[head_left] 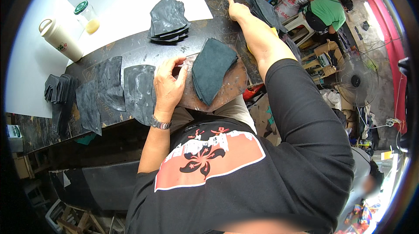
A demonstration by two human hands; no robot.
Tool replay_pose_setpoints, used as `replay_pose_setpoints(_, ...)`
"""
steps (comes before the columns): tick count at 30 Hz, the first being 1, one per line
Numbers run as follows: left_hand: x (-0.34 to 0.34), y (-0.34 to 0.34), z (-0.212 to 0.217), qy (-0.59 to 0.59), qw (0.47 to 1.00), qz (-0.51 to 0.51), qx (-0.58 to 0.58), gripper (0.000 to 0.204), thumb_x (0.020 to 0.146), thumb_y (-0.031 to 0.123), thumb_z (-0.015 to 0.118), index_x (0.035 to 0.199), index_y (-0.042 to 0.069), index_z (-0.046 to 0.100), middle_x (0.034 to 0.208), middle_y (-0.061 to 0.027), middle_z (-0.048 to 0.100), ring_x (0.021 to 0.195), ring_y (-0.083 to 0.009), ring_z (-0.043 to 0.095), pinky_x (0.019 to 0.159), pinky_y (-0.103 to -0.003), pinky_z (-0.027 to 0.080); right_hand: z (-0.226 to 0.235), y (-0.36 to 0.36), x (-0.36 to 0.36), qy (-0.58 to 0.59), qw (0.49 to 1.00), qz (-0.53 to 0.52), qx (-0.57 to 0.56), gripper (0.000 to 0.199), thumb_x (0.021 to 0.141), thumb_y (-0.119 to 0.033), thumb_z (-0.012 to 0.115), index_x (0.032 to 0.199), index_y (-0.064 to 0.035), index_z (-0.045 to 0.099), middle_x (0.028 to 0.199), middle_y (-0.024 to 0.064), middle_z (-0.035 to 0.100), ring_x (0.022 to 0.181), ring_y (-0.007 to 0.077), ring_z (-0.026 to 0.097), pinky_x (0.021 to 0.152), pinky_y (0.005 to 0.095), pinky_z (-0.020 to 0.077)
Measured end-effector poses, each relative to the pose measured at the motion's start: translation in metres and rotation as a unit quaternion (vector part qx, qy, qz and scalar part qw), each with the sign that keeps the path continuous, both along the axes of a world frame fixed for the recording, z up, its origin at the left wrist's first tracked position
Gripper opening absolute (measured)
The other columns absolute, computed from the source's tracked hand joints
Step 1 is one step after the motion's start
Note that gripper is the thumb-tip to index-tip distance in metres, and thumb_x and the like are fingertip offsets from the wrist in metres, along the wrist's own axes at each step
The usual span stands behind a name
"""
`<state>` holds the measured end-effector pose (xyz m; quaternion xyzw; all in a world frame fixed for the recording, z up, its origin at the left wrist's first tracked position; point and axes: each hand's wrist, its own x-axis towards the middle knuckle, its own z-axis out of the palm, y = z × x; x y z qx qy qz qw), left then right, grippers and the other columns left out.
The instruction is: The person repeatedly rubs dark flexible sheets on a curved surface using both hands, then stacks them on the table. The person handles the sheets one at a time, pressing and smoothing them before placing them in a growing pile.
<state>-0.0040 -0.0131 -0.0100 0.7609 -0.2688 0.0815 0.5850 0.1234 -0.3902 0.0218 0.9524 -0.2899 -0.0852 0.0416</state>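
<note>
My left hand is at the left edge of a worn brown board, thumb and forefinger curved and apart, with nothing seen between them. On that board lies a small stack of dark green-black leather-like pieces. My right arm reaches far out to the table's far right. There my right hand has one finger stretched out, beside a pile of dark grey pieces; its other fingers are mostly hidden. Left of my left hand, a loose dark piece with whitish smears lies flat on the table, close to the wrist.
A fanned stack of dark pieces stands on the dark table. More pieces and a folded pile lie left. Behind are a cream tumbler and a glass jar. A fan and another person are right.
</note>
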Motion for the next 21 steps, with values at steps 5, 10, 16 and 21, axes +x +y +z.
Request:
replay_pose_setpoints(5, -0.001, 0.0, 0.002, 0.019, 1.0, -0.008, -0.015, 0.022, 0.086, 0.007, 0.071, 0.108, 0.005, 0.072, 0.099, -0.011, 0.073, 0.092, -0.026, 0.069, 0.086, -0.036, 0.053, 0.025, -0.017, -0.014, -0.078, 0.996, -0.04, 0.032, 0.091, 0.09, -0.006, 0.053, 0.165, -0.0148, 0.001, 0.14, 0.0296, 0.057, 0.128, 0.039, 0.06, 0.108, 0.0465, 0.047)
replay_pose_setpoints(10, -0.002, 0.0, 0.003, 0.032, 0.999, -0.009, -0.005, 0.023, 0.086, 0.006, 0.071, 0.109, 0.004, 0.072, 0.1, -0.0116, 0.073, 0.092, -0.025, 0.07, 0.085, -0.036, 0.054, 0.035, -0.033, -0.021, -0.247, 0.961, -0.075, 0.095, 0.095, 0.081, -0.005, 0.062, 0.163, -0.016, 0.015, 0.134, 0.0312, 0.061, 0.122, 0.0404, 0.063, 0.104, 0.0456, 0.0494)
replay_pose_setpoints(16, -0.002, 0.0, 0.005, 0.02, 1.0, -0.008, 0.006, 0.023, 0.086, 0.006, 0.071, 0.109, 0.004, 0.072, 0.099, -0.0118, 0.073, 0.092, -0.0251, 0.07, 0.085, -0.035, 0.054, 0.077, -0.075, -0.032, -0.423, 0.873, 0.019, 0.243, 0.109, 0.071, 0.006, 0.067, 0.163, -0.0177, 0.013, 0.09, 0.0171, 0.066, 0.076, 0.024, 0.064, 0.069, 0.038, 0.0516)
replay_pose_setpoints(21, -0.002, 0.0, 0.006, 0.025, 0.999, -0.006, 0.036, 0.023, 0.088, 0.008, 0.072, 0.11, 0.004, 0.072, 0.102, -0.0113, 0.072, 0.094, -0.0241, 0.07, 0.087, -0.034, 0.054, 0.122, -0.131, -0.052, -0.48, 0.829, 0.104, 0.267, 0.115, 0.066, 0.01, 0.061, 0.165, -0.0205, 0.011, 0.07, 0.0063, 0.053, 0.055, 0.0172, 0.049, 0.049, 0.0317, 0.0415)
